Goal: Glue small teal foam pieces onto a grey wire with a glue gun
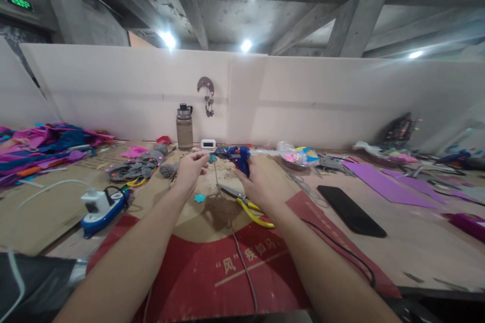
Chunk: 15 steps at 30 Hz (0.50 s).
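Note:
My right hand [254, 181] is closed around the handle of a blue glue gun [235, 155], whose nozzle points left. My left hand [191, 167] pinches a small teal piece [212, 158] right at the nozzle tip. Both hands hover over the middle of the table. Below them lie yellow-handled scissors [246, 204] and a small teal flower-shaped cutout [199, 198]. A thin cord [242, 257] runs from the work spot toward me.
A blue and white power strip [102, 207] sits at left, a black phone [350, 209] at right. A water bottle [184, 126] and small clock [208, 144] stand by the back wall. Purple sheets [382, 181] lie right, fabric heaps [45, 149] left, grey felt pieces [136, 167] nearby.

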Tool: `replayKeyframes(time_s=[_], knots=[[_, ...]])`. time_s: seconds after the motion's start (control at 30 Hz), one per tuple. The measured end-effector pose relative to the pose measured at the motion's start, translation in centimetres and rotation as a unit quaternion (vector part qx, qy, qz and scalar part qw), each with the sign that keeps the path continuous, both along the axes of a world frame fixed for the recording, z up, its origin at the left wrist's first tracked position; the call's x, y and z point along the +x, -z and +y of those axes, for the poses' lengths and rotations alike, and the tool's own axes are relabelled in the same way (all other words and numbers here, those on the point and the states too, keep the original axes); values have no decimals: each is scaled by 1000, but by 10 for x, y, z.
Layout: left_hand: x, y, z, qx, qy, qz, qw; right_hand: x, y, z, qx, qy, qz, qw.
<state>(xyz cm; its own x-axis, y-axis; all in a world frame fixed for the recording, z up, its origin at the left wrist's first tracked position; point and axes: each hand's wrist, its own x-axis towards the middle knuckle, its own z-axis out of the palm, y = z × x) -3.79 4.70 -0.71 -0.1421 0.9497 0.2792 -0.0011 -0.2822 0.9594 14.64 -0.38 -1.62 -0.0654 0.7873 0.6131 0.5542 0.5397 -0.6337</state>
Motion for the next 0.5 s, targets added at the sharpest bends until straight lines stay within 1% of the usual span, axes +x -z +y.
replayKeyframes(time_s=[0.23, 0.33, 0.43, 0.5], knots=[[1, 0, -1, -3, 4, -11, 1000, 1, 0, 0, -7, 2, 0, 1000], [1, -1, -1, -12, 10, -35, 999, 1, 0, 0, -10, 3, 18, 1000], [-1, -3, -2, -37, 20, -76, 996, 1, -1, 1, -30, -9, 73, 997], [-3, -4, -3, -50, 25, -98, 994, 1, -2, 2, -83, -36, 142, 986]])
